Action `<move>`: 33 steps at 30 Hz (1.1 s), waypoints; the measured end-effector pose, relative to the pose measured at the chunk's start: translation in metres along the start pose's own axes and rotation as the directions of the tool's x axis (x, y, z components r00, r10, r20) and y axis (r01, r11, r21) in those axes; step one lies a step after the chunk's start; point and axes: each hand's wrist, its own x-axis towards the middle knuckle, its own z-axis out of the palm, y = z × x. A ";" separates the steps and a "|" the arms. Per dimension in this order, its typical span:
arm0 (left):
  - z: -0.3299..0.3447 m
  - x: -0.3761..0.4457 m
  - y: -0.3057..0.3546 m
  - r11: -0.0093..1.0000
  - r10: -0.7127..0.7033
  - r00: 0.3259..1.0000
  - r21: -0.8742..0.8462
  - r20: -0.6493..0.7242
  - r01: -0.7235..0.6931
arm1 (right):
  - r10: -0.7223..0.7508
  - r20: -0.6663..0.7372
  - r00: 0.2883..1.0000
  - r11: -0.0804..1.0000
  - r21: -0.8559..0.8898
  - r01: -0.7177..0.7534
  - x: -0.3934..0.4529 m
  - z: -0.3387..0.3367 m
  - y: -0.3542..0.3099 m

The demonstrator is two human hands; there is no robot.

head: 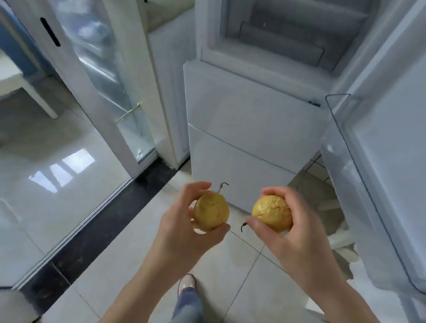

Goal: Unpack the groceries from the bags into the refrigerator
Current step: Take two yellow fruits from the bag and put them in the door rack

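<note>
Fruit in both hands, held in front of the open refrigerator point(249, 117). My left hand point(187, 228) wraps a yellow, wrinkled fruit with stem up point(211, 211): fingers curl over its far side, thumb under the near side. My right hand point(296, 238) grips a second yellow fruit point(271, 212), fingers arched over the top, thumb pressed on the near-left side; a dark curled stem point(243, 227) pokes out below the thumb. The two fruits sit near each other, not touching, above the tiled floor point(220, 269).

Fridge upper compartment is open, grey shelves point(290, 23) visible inside, somewhat blurred. Lower white drawers point(247, 112) are closed. Open door point(411, 132) stands on my right with a clear door bin point(346, 161) on its inner side. Sliding glass door point(93, 52) on my left, dark threshold strip point(108, 218) along its base. Shoe point(186, 283) and jeans leg visible below my arms.
</note>
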 end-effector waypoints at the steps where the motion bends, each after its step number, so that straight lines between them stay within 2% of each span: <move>1: -0.006 0.015 0.004 1.000 0.023 0.999 0.007 0.042 -0.023 | -0.010 -0.057 0.998 1.000 -0.028 0.008 0.008 0.001 -0.004; 7: -0.012 0.096 0.030 0.987 0.151 0.955 0.008 0.255 -0.159 | 0.003 -0.324 0.946 0.992 -0.121 -0.045 0.039 -0.008 -0.017; 14: 0.016 0.167 0.072 0.932 0.350 0.875 -0.027 0.335 -0.362 | 0.071 -0.516 0.854 0.977 -0.137 -0.164 0.049 -0.041 -0.019; 20: 0.068 0.213 0.112 0.872 0.470 0.768 -0.097 0.436 -0.479 | 0.044 -0.699 0.714 0.928 -0.237 -0.289 0.068 -0.082 -0.014; 26: 0.117 0.253 0.145 0.808 0.481 0.636 -0.023 0.603 -0.589 | 0.034 -0.769 0.638 0.855 -0.308 -0.417 0.095 -0.109 -0.009; 28: 0.129 0.262 0.149 0.787 0.442 0.596 0.029 0.670 -0.616 | 0.022 -0.770 0.638 0.839 -0.333 -0.430 0.105 -0.112 -0.005; 31: 0.143 0.270 0.156 0.729 0.405 0.523 0.080 0.750 -0.680 | 0.057 -0.714 0.698 0.809 -0.377 -0.452 0.118 -0.114 0.006; 33: 0.152 0.274 0.161 0.670 0.346 0.448 0.117 0.824 -0.733 | 0.098 -0.657 0.747 0.778 -0.418 -0.469 0.124 -0.115 0.014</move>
